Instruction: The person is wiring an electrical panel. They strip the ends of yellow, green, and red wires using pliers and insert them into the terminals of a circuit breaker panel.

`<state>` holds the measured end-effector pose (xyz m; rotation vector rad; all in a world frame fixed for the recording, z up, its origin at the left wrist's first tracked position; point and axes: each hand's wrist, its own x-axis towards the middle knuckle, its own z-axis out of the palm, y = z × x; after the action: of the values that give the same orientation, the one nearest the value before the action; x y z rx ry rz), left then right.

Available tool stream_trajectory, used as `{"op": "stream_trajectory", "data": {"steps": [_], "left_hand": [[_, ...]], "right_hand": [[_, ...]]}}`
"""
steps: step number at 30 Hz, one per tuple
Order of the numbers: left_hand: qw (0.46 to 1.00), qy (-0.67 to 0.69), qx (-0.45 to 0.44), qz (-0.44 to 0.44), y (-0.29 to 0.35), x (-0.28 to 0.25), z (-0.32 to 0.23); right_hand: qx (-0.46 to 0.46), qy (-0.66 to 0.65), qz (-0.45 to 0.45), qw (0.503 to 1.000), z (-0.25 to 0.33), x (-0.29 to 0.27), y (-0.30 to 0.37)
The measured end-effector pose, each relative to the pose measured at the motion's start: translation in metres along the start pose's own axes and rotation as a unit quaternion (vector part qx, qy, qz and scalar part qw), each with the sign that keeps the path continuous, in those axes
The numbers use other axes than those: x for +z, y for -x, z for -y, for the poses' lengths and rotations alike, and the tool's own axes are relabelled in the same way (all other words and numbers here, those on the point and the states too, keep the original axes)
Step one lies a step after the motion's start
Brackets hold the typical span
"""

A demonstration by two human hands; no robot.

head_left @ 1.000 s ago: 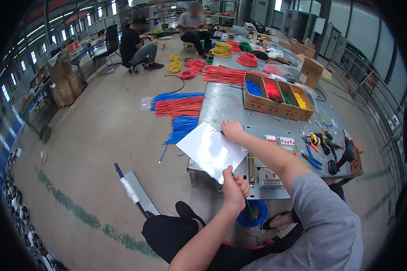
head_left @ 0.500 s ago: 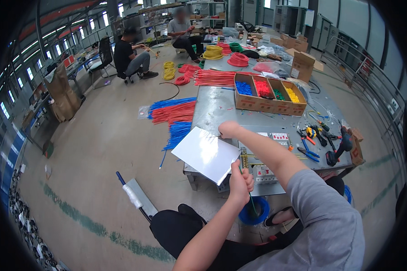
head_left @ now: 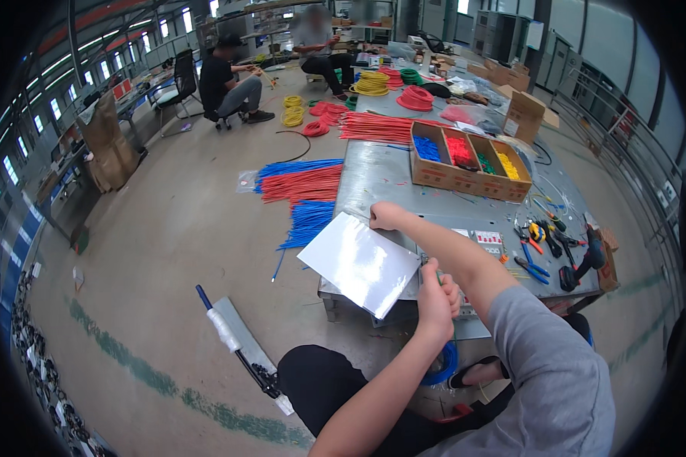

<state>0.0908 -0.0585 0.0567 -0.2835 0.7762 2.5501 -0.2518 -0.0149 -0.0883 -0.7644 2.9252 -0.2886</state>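
Note:
My left hand [head_left: 437,300] is closed around a green wire, a bit of which shows at the thumb. Farther left and beyond it, my right hand [head_left: 386,215] is a closed fist at the table's near-left part. What its fingers hold is hidden. A glossy white sheet [head_left: 351,266] lies tilted over the table corner, just left of both hands. Partly behind my right forearm sit white circuit breakers with red switches [head_left: 488,241] on a grey plate. A blue ring-shaped thing [head_left: 443,367] stands on the floor below my left hand.
On the metal table [head_left: 373,179] stands a cardboard box [head_left: 465,183] of blue, red, green and yellow small parts. Pliers [head_left: 532,269] and a power drill [head_left: 583,263] lie right. Red wires [head_left: 301,185] and blue wires lie left. Two people [head_left: 232,84] sit at the back.
The view has shifted, and my left hand has moved right and slightly up, staying closed. The green wire hanging below it no longer shows. My right hand stays closed near the same place.

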Motion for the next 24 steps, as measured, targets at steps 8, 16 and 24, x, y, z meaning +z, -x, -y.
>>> {"op": "stream_trajectory", "data": {"steps": [8, 16, 24], "left_hand": [[0.998, 0.039, 0.050, 0.011, 0.008, -0.006, -0.026], [0.996, 0.037, 0.075, -0.045, 0.012, -0.018, -0.037], [0.996, 0.049, 0.063, -0.046, 0.012, -0.022, -0.039]], "right_hand": [[0.011, -0.156, -0.070, 0.985, 0.030, 0.009, -0.059], [0.051, -0.154, -0.113, 0.980, 0.071, 0.019, -0.095], [0.053, -0.128, -0.101, 0.985, 0.077, 0.019, -0.112]]}}
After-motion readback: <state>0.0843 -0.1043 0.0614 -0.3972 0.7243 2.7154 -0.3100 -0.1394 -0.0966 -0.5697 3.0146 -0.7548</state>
